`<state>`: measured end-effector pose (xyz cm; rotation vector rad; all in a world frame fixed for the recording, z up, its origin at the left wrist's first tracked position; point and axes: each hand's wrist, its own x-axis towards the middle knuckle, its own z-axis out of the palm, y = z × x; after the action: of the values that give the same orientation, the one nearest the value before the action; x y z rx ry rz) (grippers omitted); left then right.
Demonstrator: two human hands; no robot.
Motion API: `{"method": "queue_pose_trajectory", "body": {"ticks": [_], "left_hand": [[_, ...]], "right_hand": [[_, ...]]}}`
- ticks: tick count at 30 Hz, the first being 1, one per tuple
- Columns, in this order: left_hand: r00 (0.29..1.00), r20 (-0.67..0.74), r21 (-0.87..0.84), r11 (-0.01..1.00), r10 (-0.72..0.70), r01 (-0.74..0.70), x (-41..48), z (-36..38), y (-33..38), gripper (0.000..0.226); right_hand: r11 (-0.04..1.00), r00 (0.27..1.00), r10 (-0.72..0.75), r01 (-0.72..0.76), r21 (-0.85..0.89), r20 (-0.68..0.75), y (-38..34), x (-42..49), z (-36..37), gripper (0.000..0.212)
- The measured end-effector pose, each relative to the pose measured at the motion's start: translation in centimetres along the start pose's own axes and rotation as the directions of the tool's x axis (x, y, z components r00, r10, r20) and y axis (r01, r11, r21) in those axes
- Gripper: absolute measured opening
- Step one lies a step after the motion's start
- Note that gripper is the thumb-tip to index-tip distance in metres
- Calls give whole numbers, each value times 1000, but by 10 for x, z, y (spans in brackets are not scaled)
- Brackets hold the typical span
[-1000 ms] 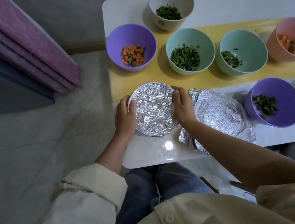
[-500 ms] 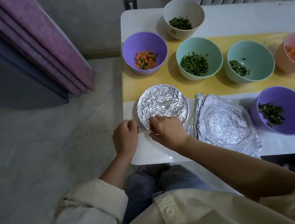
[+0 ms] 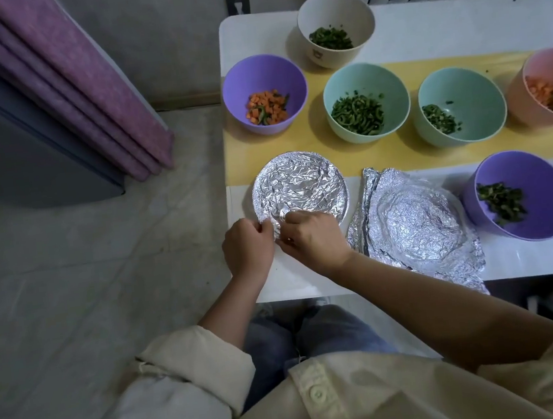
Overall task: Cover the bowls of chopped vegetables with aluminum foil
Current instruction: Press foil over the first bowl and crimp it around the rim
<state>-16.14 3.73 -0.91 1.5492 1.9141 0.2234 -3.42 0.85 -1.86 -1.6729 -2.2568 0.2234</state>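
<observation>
Step in hand: crimping the foil cover [image 3: 300,189] onto the bowl at the near left corner of the table [image 3: 311,283]. The left hand [image 3: 248,247] and right hand [image 3: 315,241] meet at its near rim, fingers curled, pinching the foil edge. In my judgement, the next move calls for lifting the loose foil sheet [image 3: 414,224] onto the uncovered purple bowl of greens [image 3: 521,197] just beside it.

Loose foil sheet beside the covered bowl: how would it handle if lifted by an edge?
The foil sheet looks thin and creased, so probably light and easily dented. It holds a domed shape, so it would likely keep it rather than droop. Its corner overhangs the table; a push might slide it off.
</observation>
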Motion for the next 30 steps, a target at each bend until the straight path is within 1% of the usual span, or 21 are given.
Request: {"method": "queue_pose_trajectory", "body": {"ticks": [4, 6, 10, 11, 13, 17, 20, 21, 24, 27, 29, 30], "left_hand": [[998, 27, 151, 987, 49, -53, 4, -4, 7, 35], [997, 57, 183, 981, 54, -64, 5, -7, 8, 35], [990, 143, 165, 985, 16, -39, 2, -6, 6, 51], [989, 148, 173, 984, 18, -44, 0, -5, 6, 51], [991, 135, 188, 982, 12, -37, -1, -3, 8, 43], [992, 129, 175, 984, -8, -14, 5, -3, 13, 34], [993, 116, 180, 983, 2, -23, 11, -4, 9, 35], [994, 113, 181, 983, 6, -27, 13, -4, 7, 36], [996, 91, 158, 987, 15, -29, 14, -3, 6, 40], [998, 60, 110, 994, -20, 13, 1, 0, 7, 48], [995, 86, 85, 996, -46, 39, -6, 5, 5, 52], [993, 106, 85, 995, -53, 44, -7, 6, 4, 49]], "right_hand": [[998, 1000, -2, 3, 58, -12, -2, 1, 6, 24], [997, 1000, -2, 2, 76, -9, -3, 1, 9, 23], [997, 999, 6, -2, 83, -53, -2, 2, 6, 19], [997, 998, 6, -1, 77, -67, -2, 2, 5, 20], [997, 996, 4, 2, 76, -84, -2, 2, 5, 27], [991, 995, 10, 2, 130, -95, 2, 0, 7, 35], [989, 999, -32, 34, 141, -16, 9, -4, 2, 25], [991, 999, -31, 32, 132, -5, 10, -7, 0, 26], [994, 1000, -13, 15, 112, -19, 11, -11, -1, 22], [992, 998, -8, 16, 124, -63, 7, -8, 3, 19], [989, 997, -27, 37, 141, -69, 6, -6, 5, 21], [988, 997, -41, 51, 143, -69, 5, -6, 6, 21]]}}
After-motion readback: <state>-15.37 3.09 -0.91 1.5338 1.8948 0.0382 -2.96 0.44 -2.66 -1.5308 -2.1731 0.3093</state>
